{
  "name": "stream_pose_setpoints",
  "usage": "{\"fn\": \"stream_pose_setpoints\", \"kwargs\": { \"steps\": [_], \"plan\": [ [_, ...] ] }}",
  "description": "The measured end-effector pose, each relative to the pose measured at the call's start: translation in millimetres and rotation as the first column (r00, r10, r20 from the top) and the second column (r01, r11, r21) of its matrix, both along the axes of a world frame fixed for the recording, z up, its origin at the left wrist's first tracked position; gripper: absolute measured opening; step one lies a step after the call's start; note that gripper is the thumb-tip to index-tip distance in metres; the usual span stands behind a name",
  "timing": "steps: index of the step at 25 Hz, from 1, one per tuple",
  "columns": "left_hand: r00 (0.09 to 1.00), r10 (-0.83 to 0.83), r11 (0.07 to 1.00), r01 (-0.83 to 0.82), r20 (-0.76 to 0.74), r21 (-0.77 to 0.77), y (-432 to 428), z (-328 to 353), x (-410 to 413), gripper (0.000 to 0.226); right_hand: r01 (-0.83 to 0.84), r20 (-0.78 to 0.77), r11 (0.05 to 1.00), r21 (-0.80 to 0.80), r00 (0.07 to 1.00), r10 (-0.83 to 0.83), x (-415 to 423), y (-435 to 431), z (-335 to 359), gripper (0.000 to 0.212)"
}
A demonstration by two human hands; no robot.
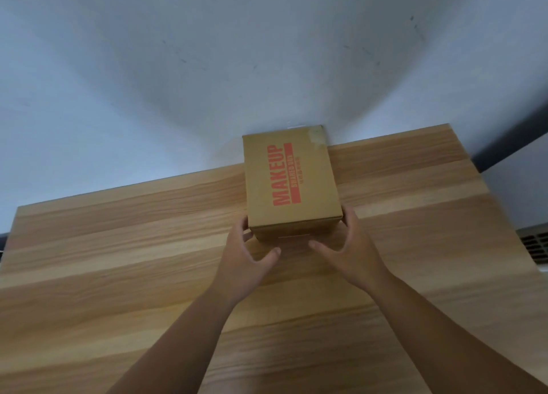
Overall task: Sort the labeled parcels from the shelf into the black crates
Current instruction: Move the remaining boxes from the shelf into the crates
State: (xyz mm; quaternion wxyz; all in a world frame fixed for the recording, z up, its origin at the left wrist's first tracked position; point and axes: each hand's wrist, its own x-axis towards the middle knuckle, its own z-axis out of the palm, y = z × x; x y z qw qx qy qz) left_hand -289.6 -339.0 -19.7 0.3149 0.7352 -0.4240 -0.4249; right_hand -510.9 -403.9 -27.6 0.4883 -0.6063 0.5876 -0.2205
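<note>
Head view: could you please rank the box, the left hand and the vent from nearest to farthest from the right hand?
1. The box: the right hand touches its near right corner.
2. The left hand: across the box's near end.
3. The vent: far right edge, off the wooden top.

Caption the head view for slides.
Left hand and right hand touch near corners of a MAKEUP box on a wooden shelf.
</note>
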Motion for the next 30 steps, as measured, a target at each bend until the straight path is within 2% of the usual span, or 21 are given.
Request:
{"fn": "stream_pose_setpoints", "kwargs": {
  "steps": [3, 6, 10, 14, 17, 19, 21, 25, 26, 28, 30],
  "plan": [
    [1.000, 0.002, 0.997, -0.004, -0.030, -0.072, 10.4, 8.1, -3.8, 0.082, 0.101, 0.102, 0.995, -0.023, 0.990, -0.099, 1.6, 3.1, 3.3, 0.083],
    [0.999, -0.052, 0.967, 0.053, 0.009, -0.250, 26.8, 30.1, -3.1, 0.092, 0.193, 0.236, 0.980, -0.041, 0.955, -0.178, 1.9, 10.2, 27.9, 0.074],
    [0.969, -0.197, 0.892, 0.241, 0.153, -0.383, 48.9, 61.5, 9.9, 0.114, 0.250, 0.352, 0.967, -0.053, 0.911, -0.217, 8.0, 29.3, 78.3, 0.061],
    [0.947, -0.195, 0.833, 0.297, 0.254, -0.468, 73.4, 79.7, 27.8, 0.121, 0.256, 0.440, 0.965, -0.058, 0.874, -0.206, 16.6, 51.0, 122.2, 0.054],
    [0.987, -0.093, 0.815, 0.153, 0.135, -0.559, 89.6, 91.8, 39.5, 0.117, 0.193, 0.489, 0.976, -0.099, 0.864, -0.121, 24.6, 74.9, 146.8, 0.062],
    [0.997, -0.045, 0.801, 0.076, 0.066, -0.593, 100.0, 103.7, 47.9, 0.109, 0.126, 0.460, 0.978, -0.165, 0.887, -0.037, 30.9, 94.1, 156.3, 0.067],
    [0.999, -0.032, 0.819, 0.005, -0.038, -0.573, 110.7, 113.4, 55.0, 0.102, 0.035, 0.369, 0.962, -0.272, 0.927, 0.070, 34.6, 110.8, 159.6, 0.077],
    [0.931, 0.099, 0.889, -0.241, -0.351, -0.389, 133.1, 128.8, 65.3, 0.072, -0.177, 0.118, 0.900, -0.398, 0.963, 0.242, 44.6, 135.3, 159.2, 0.107],
    [0.920, 0.124, 0.889, -0.270, -0.373, -0.370, 137.6, 132.0, 68.6, 0.068, -0.197, 0.088, 0.886, -0.419, 0.963, 0.255, 49.0, 140.3, 159.3, 0.110],
    [0.908, 0.156, 0.883, -0.305, -0.389, -0.357, 146.5, 137.9, 72.3, 0.073, -0.174, 0.078, 0.868, -0.465, 0.969, 0.236, 56.1, 145.4, 158.2, 0.109],
    [0.906, 0.177, 0.869, -0.328, -0.384, -0.371, 157.3, 142.6, 71.9, 0.075, -0.107, 0.167, 0.901, -0.420, 0.967, 0.193, 60.1, 146.6, 158.9, 0.102]
  ]
}}
